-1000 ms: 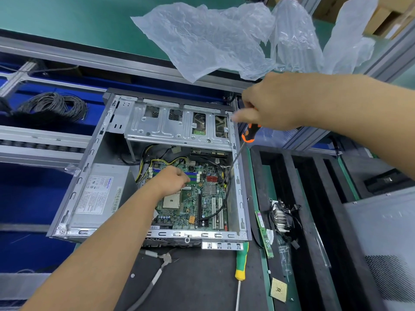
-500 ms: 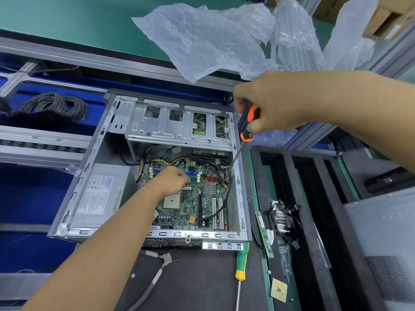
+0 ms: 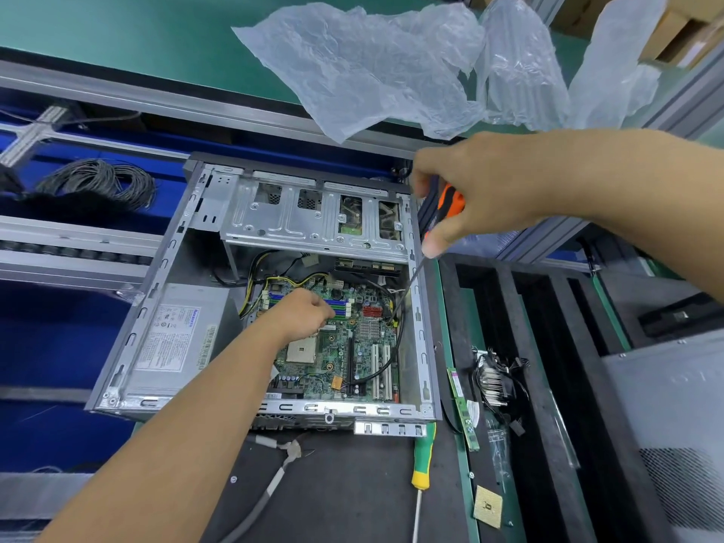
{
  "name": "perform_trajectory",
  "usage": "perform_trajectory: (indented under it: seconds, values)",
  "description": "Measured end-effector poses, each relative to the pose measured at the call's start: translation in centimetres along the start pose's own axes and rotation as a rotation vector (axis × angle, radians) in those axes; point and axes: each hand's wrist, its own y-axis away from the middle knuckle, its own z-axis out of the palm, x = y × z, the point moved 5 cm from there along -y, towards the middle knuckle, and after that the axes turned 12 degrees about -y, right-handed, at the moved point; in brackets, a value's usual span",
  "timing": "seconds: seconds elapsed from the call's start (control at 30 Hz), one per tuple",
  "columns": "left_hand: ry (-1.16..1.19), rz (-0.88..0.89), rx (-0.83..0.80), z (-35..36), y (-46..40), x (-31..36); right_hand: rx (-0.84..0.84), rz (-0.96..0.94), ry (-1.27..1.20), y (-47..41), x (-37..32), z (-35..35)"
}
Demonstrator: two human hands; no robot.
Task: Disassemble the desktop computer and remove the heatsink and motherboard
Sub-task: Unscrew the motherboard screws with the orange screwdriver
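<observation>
An open desktop case (image 3: 141, 323) lies on its side with the green motherboard (image 3: 364, 350) exposed inside; its bare CPU socket (image 3: 301, 349) has no heatsink on it. My left hand (image 3: 301, 313) rests on the board near the blue memory slots, fingers curled under; what they touch is hidden. Above the case's right wall, my right hand (image 3: 474, 190) grips an orange-and-black screwdriver (image 3: 444, 213). Its long shaft slants down to a point at the board's right edge, by the red connector. A finned heatsink with cables (image 3: 494, 380) lies right of the case.
A grey power supply (image 3: 176, 339) fills the case's left part, a drive cage (image 3: 313, 217) its far end. A green-yellow screwdriver (image 3: 423, 452), a memory stick (image 3: 464, 409) and pliers (image 3: 290, 452) lie on the mat. Crumpled plastic bags (image 3: 372, 60) lie behind the case, black foam trays (image 3: 548, 346) to the right.
My right hand has turned on the screwdriver handle, so more of the orange grip shows between the fingers. The shaft tip stays at the same spot. My left hand has not moved.
</observation>
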Motion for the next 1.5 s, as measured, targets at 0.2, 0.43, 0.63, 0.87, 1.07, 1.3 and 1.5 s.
perform_trajectory:
  seconds: [0.2,0.43,0.63,0.87,1.07,1.3,1.5]
  values:
    - [-0.005,0.002,0.010,0.0,-0.2,-0.1,0.079,-0.021,0.129,-0.1,-0.3,-0.4]
    - [-0.012,0.017,-0.009,0.1,-0.4,-0.3,0.022,0.088,0.109,0.2,0.4,-0.3]
    - [-0.003,0.016,-0.012,0.1,-0.4,-0.3,0.028,-0.053,0.076,-0.3,-0.4,-0.1]
    - [-0.003,0.009,-0.002,0.1,-0.3,-0.2,0.155,-0.025,0.218,-0.4,-0.6,-0.4]
    - [-0.003,-0.002,0.012,0.0,-0.2,-0.1,0.043,-0.003,-0.007,-0.2,-0.5,-0.3]
    - [-0.004,0.013,-0.004,0.0,-0.3,-0.2,0.124,-0.017,0.100,0.0,0.0,-0.6]
    - [0.000,0.020,-0.010,0.1,-0.4,-0.2,0.069,0.015,0.041,0.0,0.3,-0.1]
